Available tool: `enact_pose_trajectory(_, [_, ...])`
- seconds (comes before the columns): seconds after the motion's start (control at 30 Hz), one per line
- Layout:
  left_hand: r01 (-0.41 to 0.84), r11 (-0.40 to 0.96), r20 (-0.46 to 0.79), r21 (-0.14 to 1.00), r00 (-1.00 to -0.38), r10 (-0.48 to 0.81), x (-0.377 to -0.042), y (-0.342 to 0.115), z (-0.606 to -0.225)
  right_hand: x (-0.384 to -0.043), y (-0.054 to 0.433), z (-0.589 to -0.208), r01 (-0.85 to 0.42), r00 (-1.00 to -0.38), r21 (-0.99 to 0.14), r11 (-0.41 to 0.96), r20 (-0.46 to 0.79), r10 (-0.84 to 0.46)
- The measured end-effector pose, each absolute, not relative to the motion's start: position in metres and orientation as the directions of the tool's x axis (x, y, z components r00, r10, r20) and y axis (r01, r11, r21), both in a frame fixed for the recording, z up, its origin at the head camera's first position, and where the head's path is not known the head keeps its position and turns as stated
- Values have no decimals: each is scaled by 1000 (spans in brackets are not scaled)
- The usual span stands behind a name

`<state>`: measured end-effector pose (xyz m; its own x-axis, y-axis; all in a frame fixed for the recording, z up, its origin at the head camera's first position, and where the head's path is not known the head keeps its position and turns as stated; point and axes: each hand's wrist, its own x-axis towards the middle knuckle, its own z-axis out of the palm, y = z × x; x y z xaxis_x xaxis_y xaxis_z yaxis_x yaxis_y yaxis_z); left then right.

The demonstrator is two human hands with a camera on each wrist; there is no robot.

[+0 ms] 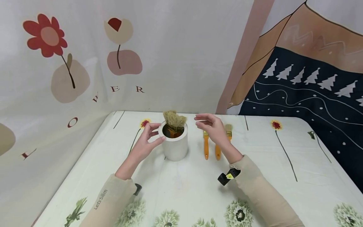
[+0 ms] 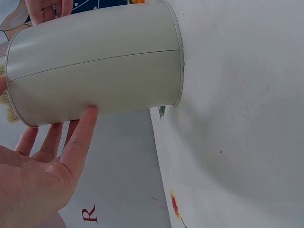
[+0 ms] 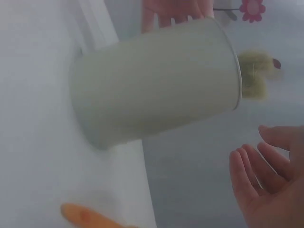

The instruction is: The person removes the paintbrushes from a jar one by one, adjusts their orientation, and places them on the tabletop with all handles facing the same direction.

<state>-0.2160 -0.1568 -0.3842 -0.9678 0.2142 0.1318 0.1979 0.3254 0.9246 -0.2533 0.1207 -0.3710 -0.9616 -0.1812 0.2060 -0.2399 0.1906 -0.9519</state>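
Note:
A white cylindrical canister (image 1: 175, 149) stands upright on the table, with paintbrushes (image 1: 174, 119) inside, pale bristles up. Their handles are mostly hidden by the canister wall. My left hand (image 1: 144, 143) holds the canister's left side, thumb near the front of the rim; in the left wrist view its fingers (image 2: 80, 137) touch the wall. Right of the canister, my right hand (image 1: 212, 127) hovers with bent fingers and nothing in them. Below and behind it lie a paintbrush (image 1: 206, 146) with an orange handle and another paintbrush (image 1: 217, 153), partly covered by the hand.
A white tablecloth (image 1: 181, 189) printed with flowers covers the table. Behind the table's back edge hangs a patterned cloth (image 1: 181, 63) with flowers, letters and a dark tree scene. Black wrist cameras (image 1: 229, 177) sit at the sleeves.

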Motion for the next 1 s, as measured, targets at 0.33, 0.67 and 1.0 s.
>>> enact_pose_trajectory(0.33, [192, 331, 126, 924, -969, 211, -215, -157, -383, -245, 101, -358, -299, -937, -937, 183, 252, -243])
enact_pose_trajectory(0.67, [186, 323, 120, 928, -970, 212, -215, -157, -383, -246, 89, -354, -292, -933, -940, 176, 239, -271])
enact_pose_trajectory(1.0, [185, 325, 117, 927, -969, 218, -215, -156, -382, -246, 81, -352, -302, -939, -913, 274, 235, -252])
